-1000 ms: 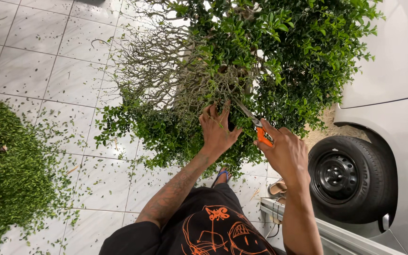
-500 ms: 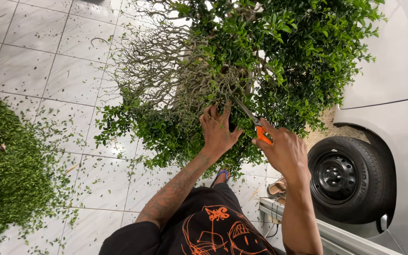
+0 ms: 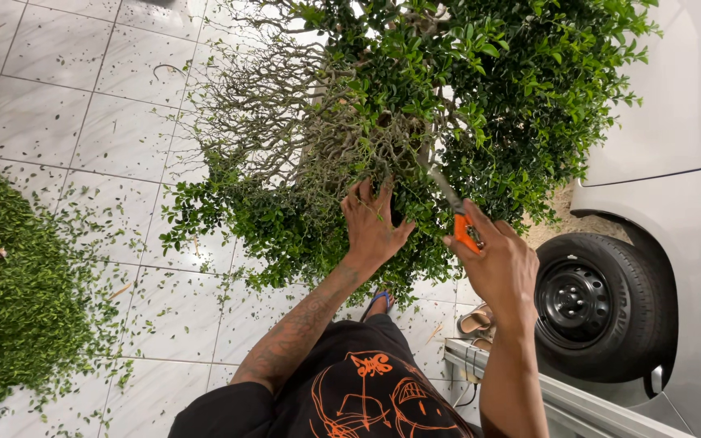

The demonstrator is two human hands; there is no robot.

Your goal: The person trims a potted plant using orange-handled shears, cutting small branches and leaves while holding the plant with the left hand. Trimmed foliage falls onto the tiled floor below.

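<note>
Two textures share the shrub (image 3: 448,105): glossy small leaves on the right, bare grey wiry twigs on the left. Your left hand (image 3: 373,229) is spread wide, palm pressed into the foliage, fingers splayed upward. Your right hand (image 3: 501,264) is wrapped around the orange-handled shears (image 3: 458,217), their slim metal blades angled up into the twigs. Cut leaves (image 3: 18,300) lie heaped on the pale glossy tiles (image 3: 58,122); a matte black tyre (image 3: 602,304) sits to the right.

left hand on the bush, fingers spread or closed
Spread: the left hand lies flat on the bush, its fingers fanned apart among the twigs.
</note>
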